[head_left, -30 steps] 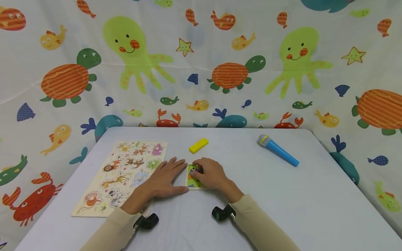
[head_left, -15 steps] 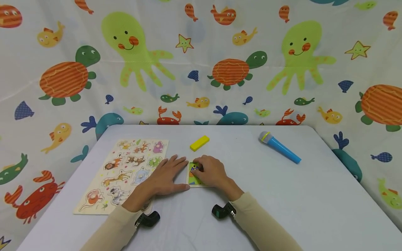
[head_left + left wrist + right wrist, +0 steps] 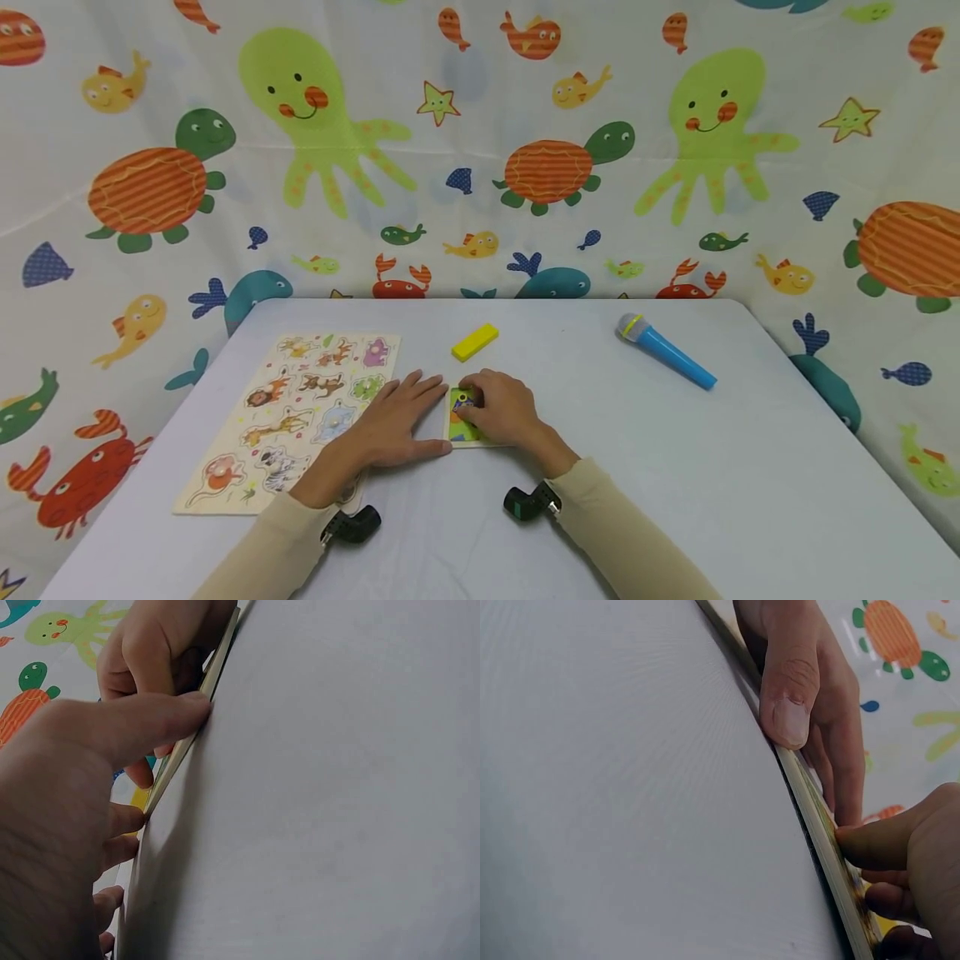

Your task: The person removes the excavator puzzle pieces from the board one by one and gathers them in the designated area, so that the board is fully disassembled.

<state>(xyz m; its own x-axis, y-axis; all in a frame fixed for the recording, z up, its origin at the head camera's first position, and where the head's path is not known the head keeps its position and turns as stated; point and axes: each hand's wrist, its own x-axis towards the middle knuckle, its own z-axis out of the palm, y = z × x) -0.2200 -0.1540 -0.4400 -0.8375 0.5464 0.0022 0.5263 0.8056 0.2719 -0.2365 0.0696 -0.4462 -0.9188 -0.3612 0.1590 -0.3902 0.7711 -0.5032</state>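
Note:
A small puzzle board (image 3: 459, 429) with a green and blue picture and a pale wooden rim lies flat between my two hands. My left hand (image 3: 393, 425) rests beside it with fingers spread, the thumb touching its near left corner and the fingertips at its left edge. Over the right part of the board, my right hand (image 3: 506, 408) has its fingers curled down and its thumb on the picture face, seemingly pinching a small puzzle piece mostly hidden by the fingers. In the right wrist view, the board's layered edge (image 3: 821, 840) runs under the left thumb.
A large animal puzzle board (image 3: 247, 408) lies at the left, partly under my left hand and forearm. Behind the small board is a yellow block (image 3: 475, 342), and a blue toy microphone (image 3: 667, 352) lies at the back right. A patterned curtain (image 3: 465, 167) hangs behind the table.
The head view has shifted slightly. Both hands stay in place at the small board, with only slight movement of the right hand's fingers.

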